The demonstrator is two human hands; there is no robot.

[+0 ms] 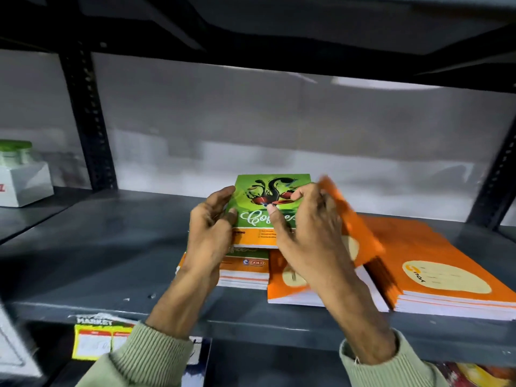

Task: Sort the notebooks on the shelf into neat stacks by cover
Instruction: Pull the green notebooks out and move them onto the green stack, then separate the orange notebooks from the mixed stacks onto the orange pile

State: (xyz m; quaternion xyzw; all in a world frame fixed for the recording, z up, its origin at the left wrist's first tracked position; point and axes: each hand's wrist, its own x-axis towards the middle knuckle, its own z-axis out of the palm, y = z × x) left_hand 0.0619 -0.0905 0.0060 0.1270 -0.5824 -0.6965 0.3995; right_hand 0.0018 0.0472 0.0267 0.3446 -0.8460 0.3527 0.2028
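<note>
A green notebook with a coffee picture is held tilted above a short stack of like-covered notebooks on the grey shelf. My left hand grips its left edge. My right hand has its thumb on the green cover while its fingers hold a blurred orange notebook lifted behind it. Under that hand lies a middle orange stack. A larger, slightly fanned orange stack lies at the right.
Dark slotted uprights frame the shelf bay, with another shelf board close overhead. A white box with a green-lidded jar stands in the left bay. A yellow price label hangs under the shelf's front edge.
</note>
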